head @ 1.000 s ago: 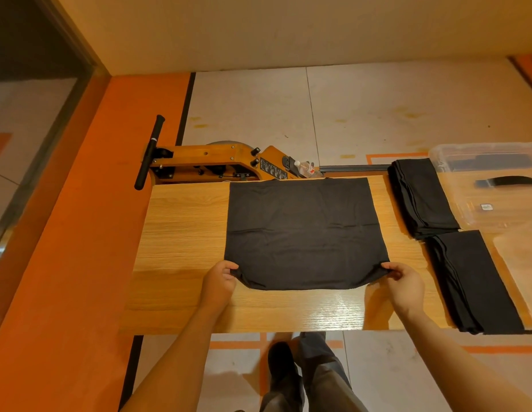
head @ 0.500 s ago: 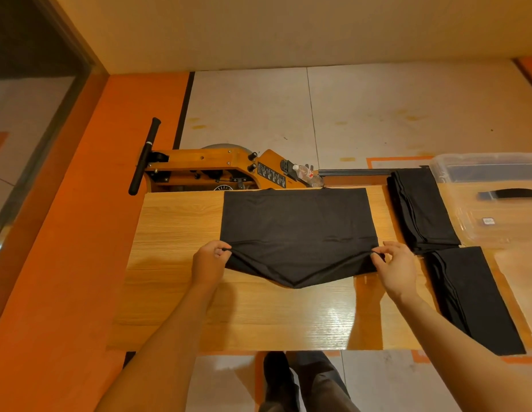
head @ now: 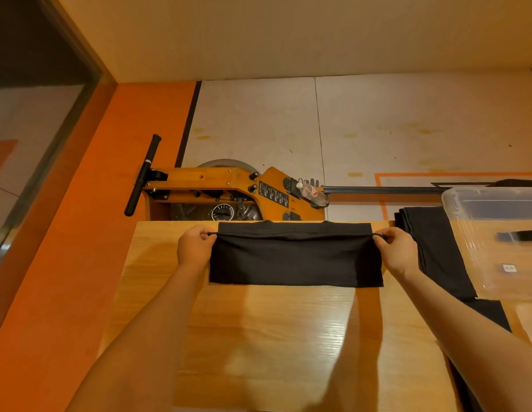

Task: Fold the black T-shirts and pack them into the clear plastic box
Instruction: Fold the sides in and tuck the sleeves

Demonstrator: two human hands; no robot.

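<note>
T-shirt (head: 296, 260) lies long axis left-right.

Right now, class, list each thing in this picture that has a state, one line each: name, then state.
Black T-shirt: folded in half on the wooden table, far corners pinched.
Left hand: pinches the left corner.
Right hand: pinches the right corner.
Folded shirts: stacked beside the box.
Clear plastic box: open.

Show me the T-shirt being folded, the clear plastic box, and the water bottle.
T-shirt being folded (head: 294, 260), head view, middle of the doubled-over cloth.
Clear plastic box (head: 479, 203), head view, its near-left rim.
Water bottle (head: 312, 193), head view, its clear body.
</note>
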